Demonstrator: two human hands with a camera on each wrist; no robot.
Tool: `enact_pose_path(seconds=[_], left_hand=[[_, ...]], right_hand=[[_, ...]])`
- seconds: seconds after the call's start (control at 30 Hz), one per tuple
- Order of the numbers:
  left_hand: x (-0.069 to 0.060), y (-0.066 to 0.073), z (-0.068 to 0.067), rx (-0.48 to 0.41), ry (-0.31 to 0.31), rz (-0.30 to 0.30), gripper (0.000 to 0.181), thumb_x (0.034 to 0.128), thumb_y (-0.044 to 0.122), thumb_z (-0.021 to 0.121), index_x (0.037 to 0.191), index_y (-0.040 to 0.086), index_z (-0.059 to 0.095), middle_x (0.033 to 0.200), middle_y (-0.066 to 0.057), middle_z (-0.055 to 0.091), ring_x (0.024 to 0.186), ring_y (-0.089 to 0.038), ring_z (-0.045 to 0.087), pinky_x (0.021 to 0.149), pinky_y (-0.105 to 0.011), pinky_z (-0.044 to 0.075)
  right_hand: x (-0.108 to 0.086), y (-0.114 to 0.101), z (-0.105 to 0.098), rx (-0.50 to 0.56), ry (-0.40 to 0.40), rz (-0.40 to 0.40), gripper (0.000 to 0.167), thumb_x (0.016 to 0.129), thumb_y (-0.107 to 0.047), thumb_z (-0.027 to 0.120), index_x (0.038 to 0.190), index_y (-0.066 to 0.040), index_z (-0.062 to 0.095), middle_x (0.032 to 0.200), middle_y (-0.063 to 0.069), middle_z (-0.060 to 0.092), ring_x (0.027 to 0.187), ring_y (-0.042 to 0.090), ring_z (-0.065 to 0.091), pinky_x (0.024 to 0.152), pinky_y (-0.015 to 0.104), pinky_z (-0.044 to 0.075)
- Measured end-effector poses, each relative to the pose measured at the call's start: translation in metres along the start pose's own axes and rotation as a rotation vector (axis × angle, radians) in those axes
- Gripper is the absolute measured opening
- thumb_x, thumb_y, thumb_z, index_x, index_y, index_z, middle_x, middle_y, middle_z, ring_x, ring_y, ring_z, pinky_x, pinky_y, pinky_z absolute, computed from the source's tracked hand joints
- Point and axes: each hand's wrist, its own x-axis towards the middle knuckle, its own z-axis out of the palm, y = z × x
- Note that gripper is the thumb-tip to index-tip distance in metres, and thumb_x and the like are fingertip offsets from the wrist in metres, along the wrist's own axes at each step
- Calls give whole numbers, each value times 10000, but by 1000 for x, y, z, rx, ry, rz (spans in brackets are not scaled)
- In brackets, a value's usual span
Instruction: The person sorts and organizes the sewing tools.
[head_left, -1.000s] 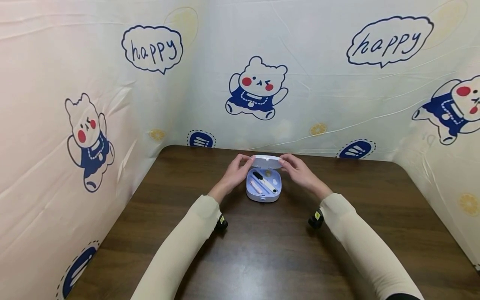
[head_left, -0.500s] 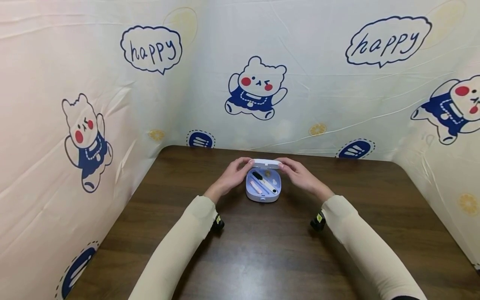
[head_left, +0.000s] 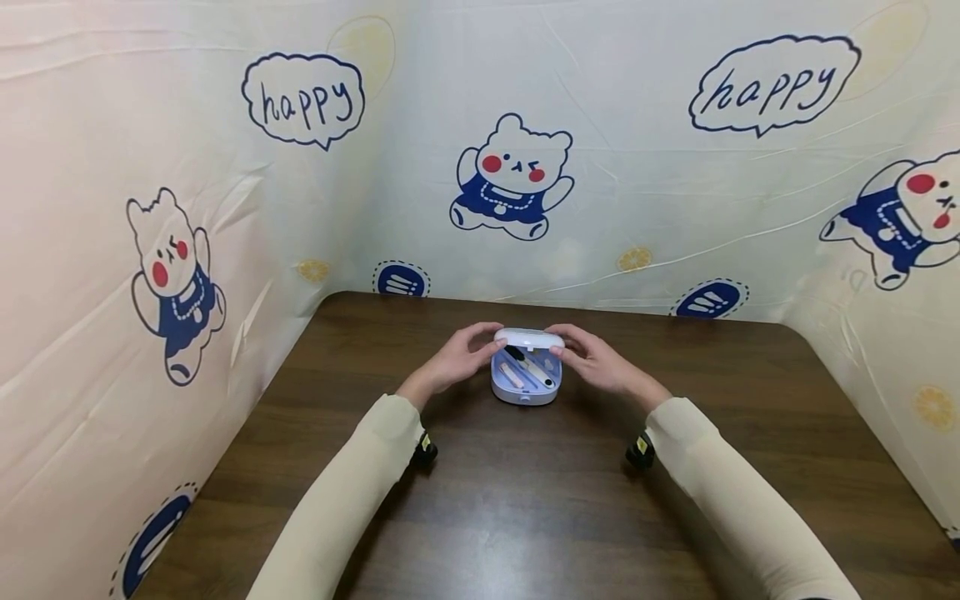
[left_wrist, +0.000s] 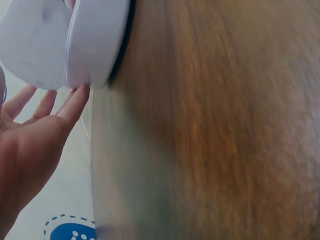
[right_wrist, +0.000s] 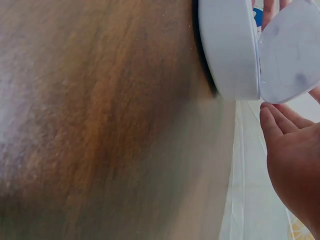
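A small lilac case (head_left: pixel 526 399) stands on the table with its hinged white lid (head_left: pixel 529 337) tilted partway down over it. Inside, I see a slim white tool (head_left: pixel 542 376) with a black end and a short pink stick (head_left: pixel 512 375). The lid's shadow partly hides what lies at the back. My left hand (head_left: pixel 459 358) holds the lid's left edge, thumb in front and fingers behind. At the opposite edge, my right hand (head_left: pixel 592 360) grips the lid the same way. Both wrist views show the case's side wall (left_wrist: pixel 95 45) and lid (right_wrist: pixel 290 55) with a narrowing gap between them.
The brown wooden table (head_left: pixel 510 500) extends around the case, its far edge close behind my hands. A printed cloth (head_left: pixel 645 192) with cartoon bears hangs behind and at both sides. Black wrist cameras (head_left: pixel 424 452) sit under my sleeves.
The lid has swung forward and down, from nearly upright to tilted over the case. Both hands have come down and toward me with it. The case has stayed in place.
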Motion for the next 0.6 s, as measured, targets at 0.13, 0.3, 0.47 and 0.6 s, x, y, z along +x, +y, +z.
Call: enact_pose_path(seconds=[0.13, 0.3, 0.47, 0.6], left_hand=[[-4, -2, -2, 23, -28, -21, 562, 1021, 367, 640, 1506, 139, 473, 1533, -120, 449, 1347, -295, 536, 1033, -402, 495], [-9, -3, -4, 76, -64, -43, 638, 999, 420, 657, 1539, 169, 428, 1590, -104, 393, 1400, -316, 485, 1077, -436, 455], [-11, -6, -7, 65, -121, -39, 688, 986, 385, 688, 1562, 159, 385, 1613, -90, 368, 1434, -303, 448, 1104, -445, 425], [-13, -9, -9, 63, -155, -50, 743, 958, 383, 730, 1571, 171, 367, 1616, -64, 367, 1445, -288, 435, 1112, -469, 417]], right_hand=[[-2, 0, 1, -33, -11, -12, 436, 1058, -253, 579, 1456, -106, 482, 1387, 137, 556, 1275, 313, 566, 1077, 507, 446], [-6, -1, 2, -61, -25, -8, 481, 1035, -249, 624, 1465, -97, 473, 1445, 141, 522, 1350, 332, 522, 1111, 505, 409], [-10, 3, 3, -82, -52, -15, 569, 1014, -259, 661, 1504, -94, 423, 1528, 143, 436, 1420, 330, 443, 1141, 505, 370], [-13, 4, 4, -87, -64, -21, 624, 994, -267, 694, 1519, -97, 403, 1565, 151, 373, 1442, 341, 397, 1145, 523, 358]])
